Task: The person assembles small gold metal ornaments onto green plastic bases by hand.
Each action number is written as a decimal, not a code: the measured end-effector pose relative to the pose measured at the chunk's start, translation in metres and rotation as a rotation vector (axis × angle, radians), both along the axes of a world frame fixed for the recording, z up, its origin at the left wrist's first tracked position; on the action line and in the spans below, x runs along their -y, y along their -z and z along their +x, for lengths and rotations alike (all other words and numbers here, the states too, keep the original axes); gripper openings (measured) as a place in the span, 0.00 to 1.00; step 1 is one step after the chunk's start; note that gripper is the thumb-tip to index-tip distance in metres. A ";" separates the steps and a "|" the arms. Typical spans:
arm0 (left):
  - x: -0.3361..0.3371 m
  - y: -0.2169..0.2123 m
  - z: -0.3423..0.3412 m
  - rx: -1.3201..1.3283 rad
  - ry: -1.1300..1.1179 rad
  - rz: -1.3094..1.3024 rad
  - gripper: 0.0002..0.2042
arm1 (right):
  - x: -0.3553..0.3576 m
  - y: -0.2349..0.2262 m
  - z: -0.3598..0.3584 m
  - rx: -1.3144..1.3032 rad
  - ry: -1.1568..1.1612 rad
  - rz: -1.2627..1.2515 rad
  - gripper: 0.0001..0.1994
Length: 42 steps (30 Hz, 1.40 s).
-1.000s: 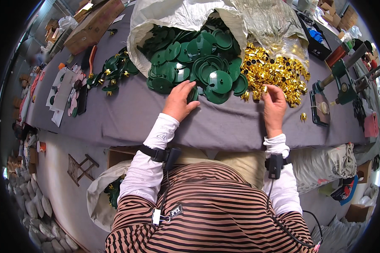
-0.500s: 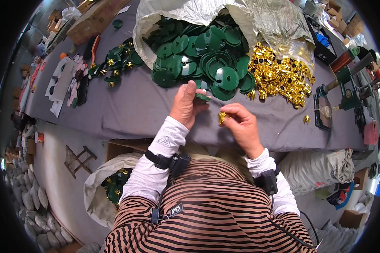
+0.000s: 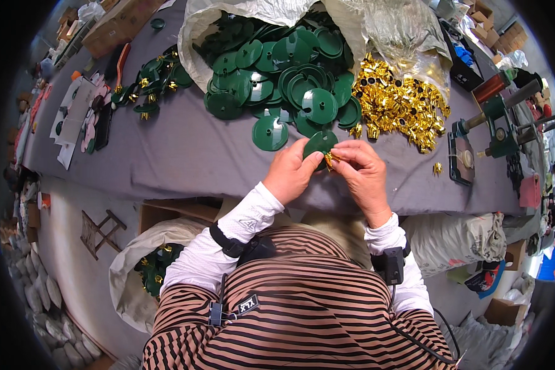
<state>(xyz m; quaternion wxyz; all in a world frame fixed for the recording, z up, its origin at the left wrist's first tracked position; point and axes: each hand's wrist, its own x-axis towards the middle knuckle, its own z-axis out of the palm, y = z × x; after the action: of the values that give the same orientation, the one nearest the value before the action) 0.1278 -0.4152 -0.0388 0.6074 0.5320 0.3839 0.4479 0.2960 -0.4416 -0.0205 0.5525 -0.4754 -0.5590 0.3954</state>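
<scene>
The left hand [image 3: 288, 171] is closed on a green disc [image 3: 319, 142], with the thumb at its near side. The right hand [image 3: 364, 174] pinches a small gold piece [image 3: 329, 163] between thumb and fingers. Both hands meet above the near part of the table [image 3: 209, 160], and the gold piece is against the near part of the disc. Whether it is already fixed there, one cannot tell, because the fingers cover the contact.

Just beyond the hands, one loose disc [image 3: 270, 134] lies in front of the pile of green discs [image 3: 293, 83], which comes out of a white sack [image 3: 192, 46]. To the right is a heap of gold pieces [image 3: 404, 108]. At the far left, some discs carry gold pieces [image 3: 148, 89].

The step in hand seems to be the joining of the two parts. The next move probably calls for a steady disc, a well-aligned gold piece and a firm push.
</scene>
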 end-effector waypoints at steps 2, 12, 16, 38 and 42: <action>0.001 -0.007 -0.003 -0.312 -0.005 0.285 0.11 | 0.002 -0.002 0.006 0.114 -0.033 0.014 0.09; 0.005 -0.024 -0.011 -0.591 0.230 0.394 0.11 | 0.016 -0.007 0.016 0.469 -0.140 0.179 0.10; 0.016 -0.031 -0.007 -0.457 0.166 0.393 0.11 | 0.020 0.009 0.014 -0.390 -0.125 -0.161 0.07; 0.028 -0.023 0.008 -0.442 0.008 0.635 0.09 | 0.036 0.016 -0.001 -0.660 0.065 -0.281 0.09; 0.024 -0.011 -0.007 -0.443 0.003 0.547 0.10 | 0.031 0.012 -0.012 -0.669 0.028 -0.470 0.11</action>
<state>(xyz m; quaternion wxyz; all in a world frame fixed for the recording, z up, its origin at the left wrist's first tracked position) 0.1212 -0.4393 -0.0275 0.3449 0.7599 0.3715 0.4068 0.2841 -0.4721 -0.0327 0.5855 -0.4413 -0.2364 0.6376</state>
